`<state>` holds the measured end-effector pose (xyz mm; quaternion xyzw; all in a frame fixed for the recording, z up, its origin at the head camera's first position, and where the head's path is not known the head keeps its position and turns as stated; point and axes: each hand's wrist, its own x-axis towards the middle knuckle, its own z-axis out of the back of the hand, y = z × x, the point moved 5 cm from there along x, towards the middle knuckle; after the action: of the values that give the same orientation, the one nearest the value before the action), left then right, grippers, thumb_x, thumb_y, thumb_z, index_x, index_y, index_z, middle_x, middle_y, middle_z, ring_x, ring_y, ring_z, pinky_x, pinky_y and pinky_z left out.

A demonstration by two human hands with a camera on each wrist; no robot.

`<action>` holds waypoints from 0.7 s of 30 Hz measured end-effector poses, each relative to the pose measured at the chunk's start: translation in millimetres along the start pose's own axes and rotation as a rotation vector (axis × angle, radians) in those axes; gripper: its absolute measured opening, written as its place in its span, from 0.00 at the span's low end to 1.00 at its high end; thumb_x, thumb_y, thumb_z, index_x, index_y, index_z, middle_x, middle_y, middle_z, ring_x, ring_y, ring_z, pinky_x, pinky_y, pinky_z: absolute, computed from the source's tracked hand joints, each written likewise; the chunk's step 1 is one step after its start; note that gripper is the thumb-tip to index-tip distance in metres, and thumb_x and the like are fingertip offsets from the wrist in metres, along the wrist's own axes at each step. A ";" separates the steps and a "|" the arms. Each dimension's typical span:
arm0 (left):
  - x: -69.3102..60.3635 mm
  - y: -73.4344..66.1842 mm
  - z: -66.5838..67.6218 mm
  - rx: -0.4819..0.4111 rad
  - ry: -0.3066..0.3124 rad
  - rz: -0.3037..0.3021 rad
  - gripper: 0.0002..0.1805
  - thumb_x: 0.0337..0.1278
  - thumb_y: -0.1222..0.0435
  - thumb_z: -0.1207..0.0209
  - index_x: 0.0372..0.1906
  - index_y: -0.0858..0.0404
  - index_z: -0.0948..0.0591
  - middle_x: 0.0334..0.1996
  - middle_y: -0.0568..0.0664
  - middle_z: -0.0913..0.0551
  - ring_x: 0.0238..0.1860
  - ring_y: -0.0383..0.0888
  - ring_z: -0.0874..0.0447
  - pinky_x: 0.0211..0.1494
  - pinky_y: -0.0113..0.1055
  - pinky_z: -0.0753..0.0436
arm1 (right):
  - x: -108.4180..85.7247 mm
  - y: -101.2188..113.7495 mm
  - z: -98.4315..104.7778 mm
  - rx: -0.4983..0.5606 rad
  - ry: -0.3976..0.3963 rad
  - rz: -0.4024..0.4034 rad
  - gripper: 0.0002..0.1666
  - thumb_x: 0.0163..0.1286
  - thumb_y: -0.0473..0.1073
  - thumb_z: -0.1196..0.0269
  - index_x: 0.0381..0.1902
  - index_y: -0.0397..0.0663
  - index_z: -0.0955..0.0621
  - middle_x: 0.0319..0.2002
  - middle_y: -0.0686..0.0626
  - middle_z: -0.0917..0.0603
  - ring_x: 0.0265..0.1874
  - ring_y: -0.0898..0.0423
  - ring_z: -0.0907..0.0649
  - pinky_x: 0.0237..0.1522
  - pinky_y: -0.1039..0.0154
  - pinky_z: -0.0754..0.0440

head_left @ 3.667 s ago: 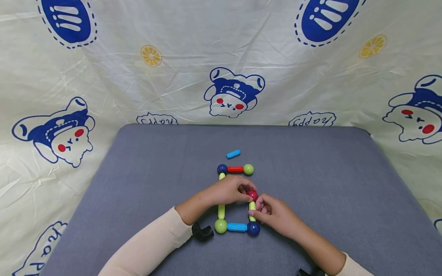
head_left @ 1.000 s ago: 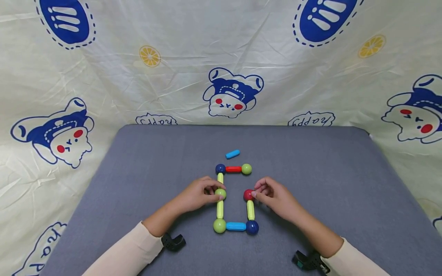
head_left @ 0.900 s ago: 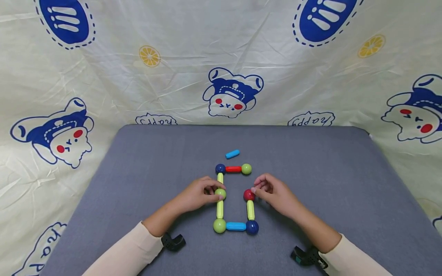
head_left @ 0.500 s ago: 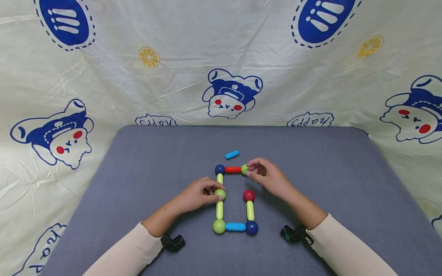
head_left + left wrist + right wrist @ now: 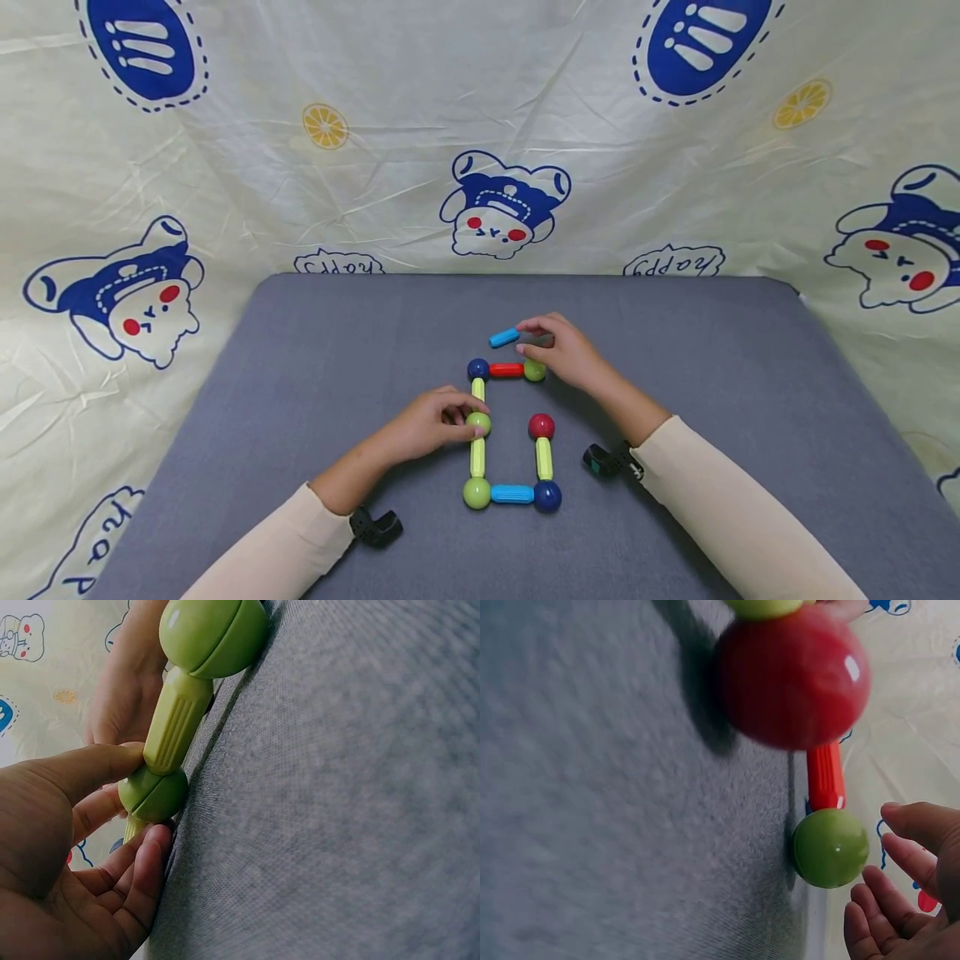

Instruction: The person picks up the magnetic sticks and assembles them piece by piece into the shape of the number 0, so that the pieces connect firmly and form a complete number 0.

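My left hand (image 5: 427,425) pinches the middle green ball (image 5: 478,424) on the left side of a ball-and-rod toy frame. Thumb and fingers are round that ball in the left wrist view, with a yellow-green rod (image 5: 177,720) joined to it. My right hand (image 5: 566,350) reaches over the far green ball (image 5: 534,371), thumb and index apart. Its index fingertip is close by the right end of a loose blue rod (image 5: 504,337); whether they touch I cannot tell. A red ball (image 5: 542,427) tops the shorter right side. In the right wrist view the fingers are spread, the blue rod hidden.
A red rod (image 5: 507,370) links the far dark blue ball (image 5: 477,369) to the far green one. Another blue rod (image 5: 512,494) joins the near balls. A gap separates the red ball from the far green ball. Grey cloth covers the table (image 5: 337,333); a printed curtain (image 5: 405,167) stands behind.
My right hand has left the red ball, passed the far green ball and moved away from me to the loose blue rod. The left hand came off the right side earlier and now stays on the green ball.
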<state>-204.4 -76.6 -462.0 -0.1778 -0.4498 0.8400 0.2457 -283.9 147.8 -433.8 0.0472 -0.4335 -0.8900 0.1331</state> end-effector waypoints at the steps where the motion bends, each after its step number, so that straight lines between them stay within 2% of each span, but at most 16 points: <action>1: -0.2 0.0 0.3 -0.003 0.000 -0.001 0.15 0.62 0.57 0.32 0.53 0.51 0.13 0.38 0.45 0.22 0.39 0.39 0.23 0.43 0.30 0.22 | 3.0 -0.7 -1.2 -0.012 0.005 0.001 0.21 0.70 0.44 0.32 0.59 0.45 0.18 0.58 0.40 0.23 0.60 0.43 0.22 0.62 0.45 0.21; 13: 0.0 -2.2 1.8 -0.007 -0.005 -0.054 0.16 0.62 0.58 0.31 0.53 0.55 0.13 0.39 0.49 0.20 0.38 0.36 0.22 0.44 0.28 0.22 | 25.9 -6.1 -13.8 -0.137 0.106 -0.031 0.21 0.70 0.46 0.33 0.60 0.53 0.17 0.62 0.41 0.25 0.62 0.43 0.23 0.65 0.43 0.25; 21: 0.3 -1.8 1.6 -0.016 -0.009 -0.047 0.16 0.61 0.58 0.31 0.53 0.55 0.13 0.40 0.49 0.20 0.38 0.37 0.22 0.44 0.28 0.21 | 34.1 -9.3 -17.8 -0.196 0.096 -0.039 0.17 0.70 0.44 0.33 0.56 0.50 0.16 0.58 0.40 0.23 0.59 0.42 0.22 0.63 0.43 0.25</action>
<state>-205.1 -76.7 -459.7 -0.1655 -0.4618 0.8312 0.2617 -314.9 130.3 -451.1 0.0852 -0.3363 -0.9273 0.1403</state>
